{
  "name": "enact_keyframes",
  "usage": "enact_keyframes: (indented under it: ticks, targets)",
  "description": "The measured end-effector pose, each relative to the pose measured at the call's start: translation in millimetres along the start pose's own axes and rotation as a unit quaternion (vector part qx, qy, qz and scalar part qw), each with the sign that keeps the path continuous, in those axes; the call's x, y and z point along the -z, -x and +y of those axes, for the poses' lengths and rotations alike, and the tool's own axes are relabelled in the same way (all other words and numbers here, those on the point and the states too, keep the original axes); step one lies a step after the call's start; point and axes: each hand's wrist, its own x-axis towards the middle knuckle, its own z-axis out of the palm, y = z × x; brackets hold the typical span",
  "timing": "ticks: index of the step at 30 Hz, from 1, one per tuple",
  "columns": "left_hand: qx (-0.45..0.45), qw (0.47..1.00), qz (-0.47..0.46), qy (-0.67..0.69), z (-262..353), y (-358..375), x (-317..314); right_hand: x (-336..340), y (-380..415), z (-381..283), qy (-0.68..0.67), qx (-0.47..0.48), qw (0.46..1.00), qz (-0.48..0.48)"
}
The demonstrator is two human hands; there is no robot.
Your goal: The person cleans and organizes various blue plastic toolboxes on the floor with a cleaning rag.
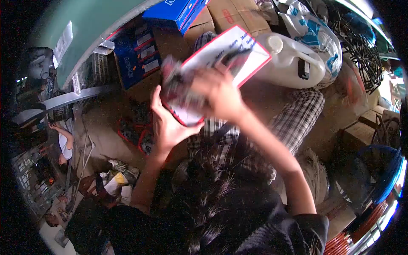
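A white box with red edges [258, 56] and dark blue print is held tilted above my lap. My left hand [166, 121] is closed round its lower left end, with the thumb along the side. My right hand [219, 91] is over the box's face, its fingers smeared by motion. Under and around those fingers is a dark, reddish, cloth-like thing [178, 87], too blurred to name surely. It covers much of the box's near half.
A white plastic jug [297, 63] lies just beyond the box, near brown cartons [231, 17]. Blue boxes [138, 55] are stacked at the upper left. Red-edged trays of dark parts [138, 134] stand on the floor. Two other people are at the left.
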Motion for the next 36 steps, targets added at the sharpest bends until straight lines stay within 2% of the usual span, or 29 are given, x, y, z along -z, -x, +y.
enact_keyframes:
  ticks: [2, 4, 6, 7, 8, 9, 10, 11, 12, 14, 15, 16, 18, 19, 20, 21, 22, 24, 25, 26, 28, 30, 32, 36]
  targets:
    - [-0.024, 0.997, -0.019, -0.067, 11, -13, 7, -6, -20, 64, 0.081, -0.084, 0.99, 0.08]
    - [-0.05, 0.998, -0.012, -0.041, 3, -11, 8, 16, -27, 93, 0.113, -0.189, 0.953, 0.208]
    - [-0.094, 0.996, -0.001, -0.013, 3, -13, 6, 12, -19, 75, 0.129, -0.194, 0.96, 0.156]
    - [-0.096, 0.994, 0.014, 0.055, -5, -11, -1, 9, -13, 59, 0.14, -0.197, 0.962, 0.13]
    - [-0.122, 0.991, 0.038, 0.043, -5, -15, -1, 1, -4, 34, 0.092, -0.126, 0.977, 0.148]
    - [-0.117, 0.99, 0.053, 0.05, -7, -16, -5, 0, 0, -4, 0.066, -0.116, 0.986, 0.099]
    - [-0.112, 0.99, 0.067, 0.056, -8, -16, -9, 5, 4, -36, -0.052, -0.086, 0.994, 0.048]
    - [-0.105, 0.993, 0.006, 0.056, -14, -12, 8, -10, 14, -59, -0.084, -0.033, 0.994, 0.054]
    - [-0.125, 0.99, 0.017, -0.062, -18, -8, 7, -13, 17, -66, -0.101, -0.044, 0.991, 0.072]
    - [-0.093, 0.994, 0.041, -0.035, -19, -5, 1, -4, 20, -36, -0.071, -0.027, 0.997, -0.014]
    - [-0.086, 0.995, 0.045, -0.034, -13, -8, 3, 0, 18, -18, -0.014, -0.088, 0.996, 0.02]
    - [-0.108, 0.991, 0.011, -0.077, -13, -14, 10, 6, 15, 13, 0.069, -0.115, 0.99, 0.042]
    - [-0.115, 0.99, -0.035, -0.077, -16, -23, 23, 28, 10, 77, 0.132, -0.178, 0.955, 0.196]
    - [-0.087, 0.991, -0.064, -0.082, -10, -28, 29, 57, 4, 86, 0.053, -0.276, 0.947, 0.157]
    - [-0.083, 0.989, -0.108, -0.05, -10, -33, 35, 56, 11, 124, -0.098, -0.413, 0.9, 0.104]
    - [-0.08, 0.977, -0.158, -0.115, -11, -37, 41, 59, 17, 153, -0.36, -0.36, 0.856, 0.089]
    - [-0.076, 0.959, -0.207, -0.178, -12, -40, 45, 76, 13, 123, -0.522, -0.394, 0.751, 0.092]
    - [-0.061, 0.947, -0.243, -0.203, -16, -45, 48, 48, 34, 143, -0.544, -0.368, 0.742, 0.137]
    - [-0.062, 0.941, -0.248, -0.223, -15, -47, 46, 49, 29, 119, -0.623, -0.39, 0.659, 0.162]
    - [-0.063, 0.933, -0.255, -0.245, -13, -50, 43, 38, 34, 125, -0.666, -0.364, 0.634, 0.148]
    - [-0.028, 0.954, -0.242, -0.176, 3, -60, 25, 23, 37, 123, -0.665, -0.354, 0.638, 0.157]
    - [-0.065, 0.932, -0.255, -0.248, 11, -67, 15, 16, 52, 99, -0.605, -0.314, 0.692, 0.238]
    - [-0.097, 0.936, -0.256, -0.222, 4, -71, 19, 4, 83, 83, -0.6, -0.311, 0.683, 0.276]
    - [-0.134, 0.921, -0.282, -0.232, -5, -78, 22, 18, 60, 82, -0.597, -0.322, 0.695, 0.239]
